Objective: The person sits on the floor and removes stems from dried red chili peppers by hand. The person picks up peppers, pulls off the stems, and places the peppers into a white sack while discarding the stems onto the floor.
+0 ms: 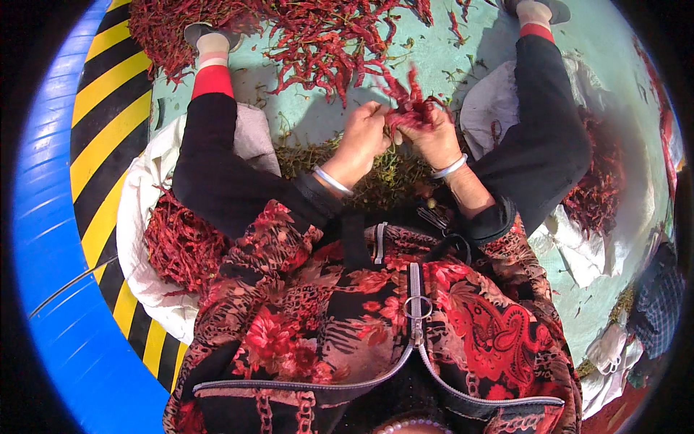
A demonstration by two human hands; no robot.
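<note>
A bunch of dried red chili peppers [410, 110] is gripped in my right hand [436, 139], the pods sticking up and out past the fingers. My left hand [360, 139] is closed in a pinch at the left side of that bunch; what its fingertips hold is too small to make out. Both wrists wear pale bangles. Below the hands, between my legs, lies a heap of greenish-brown chili stems [383, 177]. Beyond the hands, a loose spread of red chili peppers [325, 47] covers part of the pale green floor [434, 61].
A white sack [137, 224] with red chilies [181, 242] lies beside my left leg. Another white sack [582, 246] with chilies [598, 181] is by my right leg. Yellow-black striping [108, 159] and a blue mat [54, 239] border the left. Dark checked cloth [656, 300] lies far right.
</note>
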